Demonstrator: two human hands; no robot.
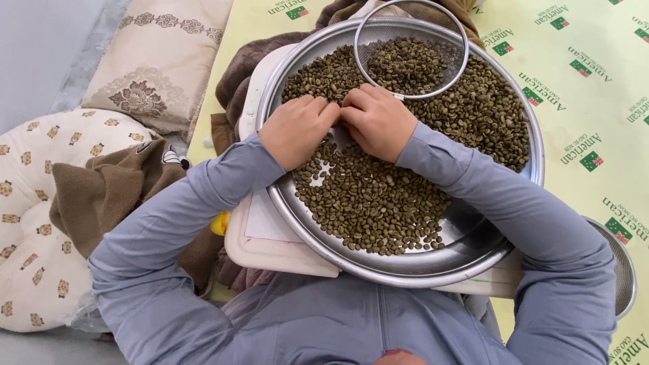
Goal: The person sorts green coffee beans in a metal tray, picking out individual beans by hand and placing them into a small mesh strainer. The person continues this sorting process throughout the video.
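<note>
A wide round steel tray [405, 270] rests on my lap, on a white board [270, 243]. It holds a spread of small olive-green beans [378, 203]. A round wire-mesh sieve [411, 47] with more beans in it lies at the tray's far side. My left hand [296, 130] and my right hand [378, 122] are side by side, palms down on the beans in the tray's middle, fingers curled and touching each other. Whether either hand pinches beans is hidden under the fingers. Both arms wear grey-blue sleeves.
A yellow printed mat [581, 101] covers the floor on the right, with the rim of another steel vessel [625, 270] at its edge. Brown cloth [101, 196] and two patterned cushions [34, 223] lie to the left.
</note>
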